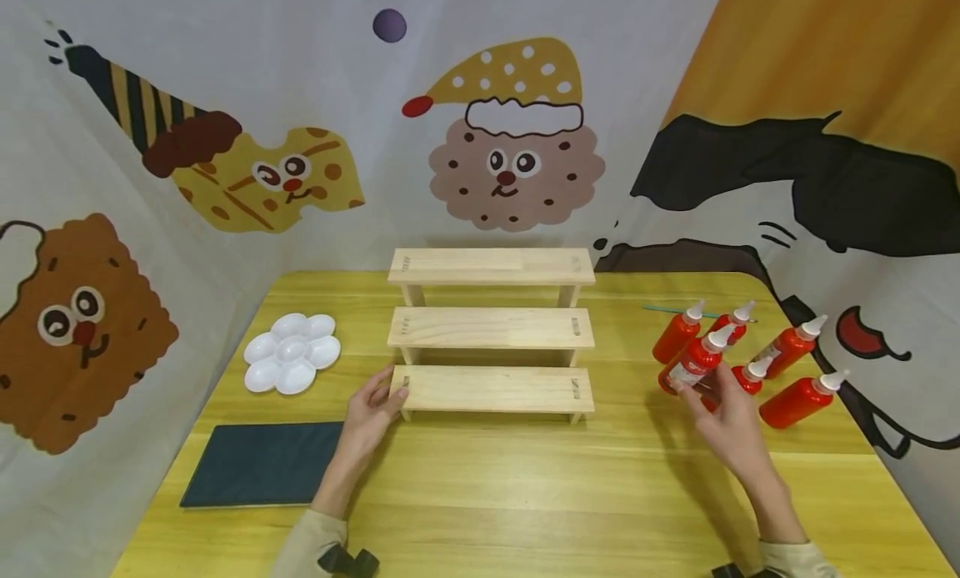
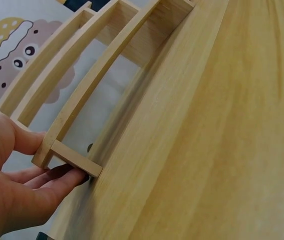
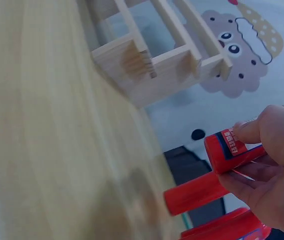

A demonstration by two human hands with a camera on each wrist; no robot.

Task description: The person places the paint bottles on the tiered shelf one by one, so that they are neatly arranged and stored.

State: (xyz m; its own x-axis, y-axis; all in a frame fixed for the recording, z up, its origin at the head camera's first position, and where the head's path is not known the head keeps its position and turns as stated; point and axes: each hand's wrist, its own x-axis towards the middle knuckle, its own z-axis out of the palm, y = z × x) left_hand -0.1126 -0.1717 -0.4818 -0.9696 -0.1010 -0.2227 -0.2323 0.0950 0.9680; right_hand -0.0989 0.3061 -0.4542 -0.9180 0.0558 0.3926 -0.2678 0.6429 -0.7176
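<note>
My left hand (image 1: 369, 409) grips the left end of the lowest step of a three-tier wooden display stand (image 1: 491, 388). In the left wrist view the thumb lies at the board's edge, with the other fingers around the end support (image 2: 76, 159). On the right side of the table, my right hand (image 1: 731, 424) holds a red squeeze bottle (image 1: 693, 363) with a white pointed nozzle, thumb on its label. The right wrist view shows this bottle (image 3: 232, 147) tilted, its base farther from the wood than that of the red bottle (image 3: 194, 192) beside it.
Several more red bottles (image 1: 797, 403) stand around the right hand, with a thin green stick (image 1: 660, 309) behind them. At the left lie a white flower-shaped palette (image 1: 291, 351) and a dark rectangular board (image 1: 258, 465). A cartoon-printed cloth (image 1: 315, 52) hangs behind the table.
</note>
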